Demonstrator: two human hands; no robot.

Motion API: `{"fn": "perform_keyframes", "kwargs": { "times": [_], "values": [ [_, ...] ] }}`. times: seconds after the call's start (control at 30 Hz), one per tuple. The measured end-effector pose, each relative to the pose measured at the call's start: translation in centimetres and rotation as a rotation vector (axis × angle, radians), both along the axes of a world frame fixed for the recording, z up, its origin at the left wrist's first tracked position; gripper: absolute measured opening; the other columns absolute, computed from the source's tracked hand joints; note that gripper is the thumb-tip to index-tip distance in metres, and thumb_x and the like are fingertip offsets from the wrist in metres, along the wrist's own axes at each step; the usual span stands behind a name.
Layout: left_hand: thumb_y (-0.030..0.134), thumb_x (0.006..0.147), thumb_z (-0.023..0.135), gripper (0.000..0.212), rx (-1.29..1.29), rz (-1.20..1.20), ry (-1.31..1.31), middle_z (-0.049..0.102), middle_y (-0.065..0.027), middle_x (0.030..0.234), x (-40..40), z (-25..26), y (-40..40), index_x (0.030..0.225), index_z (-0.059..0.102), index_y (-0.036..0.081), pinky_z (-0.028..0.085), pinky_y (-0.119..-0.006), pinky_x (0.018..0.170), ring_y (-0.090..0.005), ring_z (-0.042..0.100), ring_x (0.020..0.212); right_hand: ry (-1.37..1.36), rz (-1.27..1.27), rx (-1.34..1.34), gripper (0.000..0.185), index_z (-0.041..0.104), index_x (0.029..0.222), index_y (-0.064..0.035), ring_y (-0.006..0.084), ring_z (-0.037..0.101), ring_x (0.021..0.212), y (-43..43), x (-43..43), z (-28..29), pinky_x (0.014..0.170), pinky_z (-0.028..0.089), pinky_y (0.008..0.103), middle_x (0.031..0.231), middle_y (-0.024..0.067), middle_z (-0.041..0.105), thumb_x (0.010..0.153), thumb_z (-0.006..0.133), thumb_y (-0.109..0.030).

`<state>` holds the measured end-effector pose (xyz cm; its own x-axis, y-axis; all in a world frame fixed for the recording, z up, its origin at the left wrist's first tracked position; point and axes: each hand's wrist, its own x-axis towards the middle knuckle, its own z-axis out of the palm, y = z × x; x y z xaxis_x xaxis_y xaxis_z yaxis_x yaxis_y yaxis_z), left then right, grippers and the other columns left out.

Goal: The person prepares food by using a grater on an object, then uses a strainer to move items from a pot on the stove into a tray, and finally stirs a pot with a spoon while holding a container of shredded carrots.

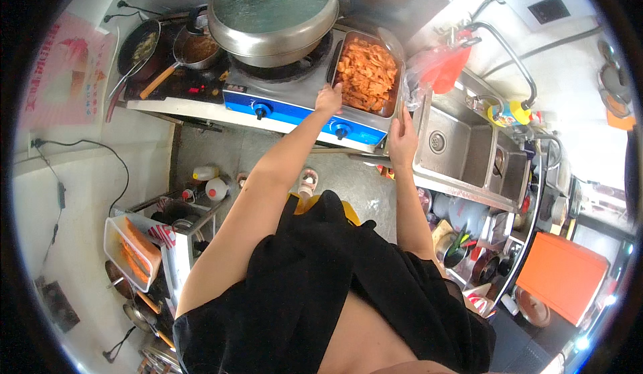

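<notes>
A rectangular metal tray point(399, 80) of orange-red, sauce-coated food pieces point(365, 75) sits at the right end of a gas stove point(296, 91) with a blue front panel. My left hand point(329, 100) grips the tray near its front left corner. At the front right corner, my right hand point(404, 135) holds the tray's side, the fingers partly hidden along the edge. A large steel pan with a glass lid point(274, 17) stands on the burner to the left of the tray. Two black control knobs, a left knob point(260, 111) and a right knob point(342, 131), are on the panel.
Left of the stove, a wooden-handled saucepan point(196, 50) and a dark frying pan point(139, 47) stand on a black cooktop point(173, 90). A double steel sink point(452, 138) adjoins on the right, with a red plastic bag point(444, 70) by it. Jugs point(216, 189) stand on the floor.
</notes>
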<state>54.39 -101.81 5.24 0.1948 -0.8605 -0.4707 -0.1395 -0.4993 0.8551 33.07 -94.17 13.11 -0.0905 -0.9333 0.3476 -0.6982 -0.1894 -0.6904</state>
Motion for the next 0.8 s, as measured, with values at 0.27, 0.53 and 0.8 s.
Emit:
{"fn": "perform_keyframes", "kwargs": {
  "times": [0.27, 0.53, 0.8],
  "values": [
    [0.055, 0.091, 0.038, 0.07, 0.04, -0.064, -0.264, 0.05, -0.0335, 0.118, 0.0, -0.7, 1.6, 0.116, 0.046, -0.01, 0.041, -0.047, 0.096, -0.0435, 0.052, 0.111, 0.334, 0.155, 0.096, 0.061, 0.033, 0.142, -0.0201, 0.0347, 0.057, 0.086, 1.8, 1.9, -1.9, 0.073, 0.046, 0.0446, 0.096, 0.0183, 0.057, 0.084, 0.052, -0.013],
    [0.043, 0.093, 0.041, 0.054, 0.03, -0.126, -0.001, 0.065, -0.0211, 0.083, 3.6, 3.5, 9.6, 0.107, 0.055, -0.008, 0.052, -0.042, 0.074, -0.0312, 0.066, 0.078, 0.397, 0.118, 0.172, 0.074, 0.022, 0.144, -0.0074, 0.0399, 0.055, 0.094, 2.0, 1.9, -2.2, 0.08, 0.045, 0.0461, 0.106, 0.0227, 0.053, 0.083, 0.06, -0.023],
    [0.042, 0.092, 0.049, 0.052, 0.068, 0.031, 0.201, 0.064, -0.0172, 0.091, 10.4, 5.2, 20.2, 0.115, 0.055, -0.005, 0.055, -0.033, 0.064, -0.0213, 0.066, 0.072, 0.355, 0.054, -0.17, 0.053, 0.041, 0.128, 0.0098, 0.0437, 0.045, 0.111, 2.7, 4.1, 3.6, 0.097, 0.034, 0.0476, 0.119, 0.0311, 0.048, 0.09, 0.054, -0.025]
  ]
}}
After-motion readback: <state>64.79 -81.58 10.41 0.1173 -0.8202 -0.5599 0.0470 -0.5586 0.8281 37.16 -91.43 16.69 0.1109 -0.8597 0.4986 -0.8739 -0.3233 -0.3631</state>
